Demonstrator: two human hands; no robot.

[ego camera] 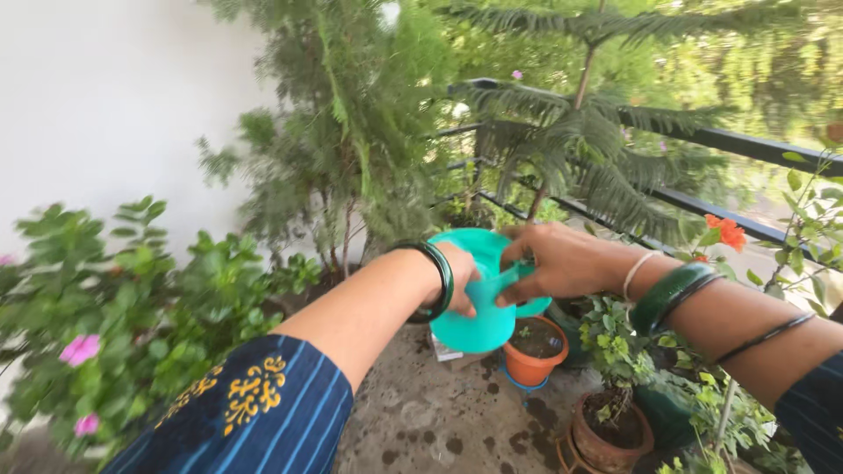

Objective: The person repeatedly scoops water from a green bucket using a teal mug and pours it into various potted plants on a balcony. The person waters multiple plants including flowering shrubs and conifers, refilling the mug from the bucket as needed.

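Observation:
Both my hands hold a turquoise plastic jug (pixel 479 326) out in front of me, above the wet floor. My left hand (pixel 460 279) grips its side and handle, with a dark green bangle on the wrist. My right hand (pixel 555 260) is closed over the jug's rim from the right, green and black bangles and a white thread on that wrist. The jug's mouth faces away from me, so its inside is hidden.
A small orange pot (pixel 536 353) and a brown clay pot (pixel 610 430) stand on the stained concrete floor (pixel 430 421) below. A leafy shrub with pink flowers (pixel 105 333) fills the left. Conifers (pixel 562 149) and a black railing (pixel 738 140) stand behind; an orange flower (pixel 725 232) at right.

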